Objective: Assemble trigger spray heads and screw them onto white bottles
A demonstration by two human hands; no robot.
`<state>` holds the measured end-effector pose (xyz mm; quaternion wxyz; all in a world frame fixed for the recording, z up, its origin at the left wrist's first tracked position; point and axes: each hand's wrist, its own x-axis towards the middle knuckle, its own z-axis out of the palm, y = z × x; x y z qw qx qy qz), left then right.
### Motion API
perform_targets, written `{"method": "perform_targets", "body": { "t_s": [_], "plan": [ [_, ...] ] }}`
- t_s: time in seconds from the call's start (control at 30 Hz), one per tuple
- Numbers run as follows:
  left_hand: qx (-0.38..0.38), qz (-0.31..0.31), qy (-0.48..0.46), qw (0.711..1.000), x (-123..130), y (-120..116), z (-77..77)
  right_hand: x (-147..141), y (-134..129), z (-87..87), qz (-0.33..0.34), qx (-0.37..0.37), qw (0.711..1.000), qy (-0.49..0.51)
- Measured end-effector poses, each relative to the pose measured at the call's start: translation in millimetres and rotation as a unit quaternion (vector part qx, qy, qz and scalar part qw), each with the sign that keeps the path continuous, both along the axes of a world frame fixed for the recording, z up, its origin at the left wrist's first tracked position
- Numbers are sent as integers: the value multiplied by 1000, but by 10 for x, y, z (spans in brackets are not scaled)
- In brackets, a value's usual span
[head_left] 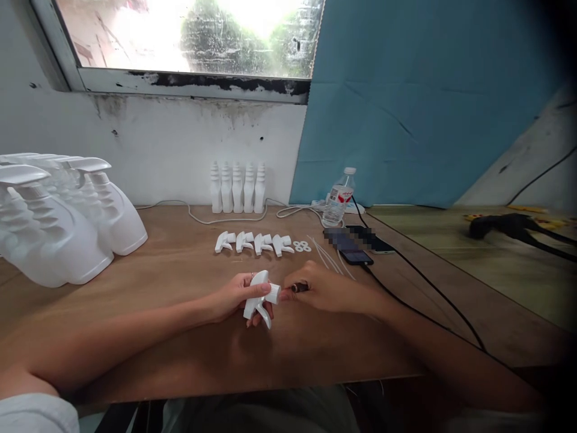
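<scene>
My left hand [238, 294] is closed around a white trigger sprayer head [258, 300], its ribbed collar pointing right and its trigger hanging down. My right hand [318, 287] is closed on a short dark brown, handle-like object [299, 287], mostly hidden by the fingers. Its fingertips are at the open end of the collar; whether they touch it I cannot tell. Behind my hands, several more white sprayer heads [264, 243] lie in a row. To their right are small white rings [302, 246] and several thin white tubes [331, 257].
Large white spray bottles [121, 219] crowd the table's left side. Several small white bottles [237, 189] stand against the wall. At the right are a water bottle [336, 207], a phone [356, 255] with a black cable [419, 313], and another phone [383, 245].
</scene>
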<state>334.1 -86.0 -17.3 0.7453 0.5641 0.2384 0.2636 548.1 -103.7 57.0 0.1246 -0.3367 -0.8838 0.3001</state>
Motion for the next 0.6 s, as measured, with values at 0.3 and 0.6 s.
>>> {"method": "perform_targets", "body": {
  "t_s": [0.3,0.6],
  "plan": [
    [-35,72,-31,996,-41,122,-62,491,138,279,-38,17,998,-43],
    [3,65,-36,997,-165,242,-25,1162,1185,-327,-423,195,871,-158]
  ]
}}
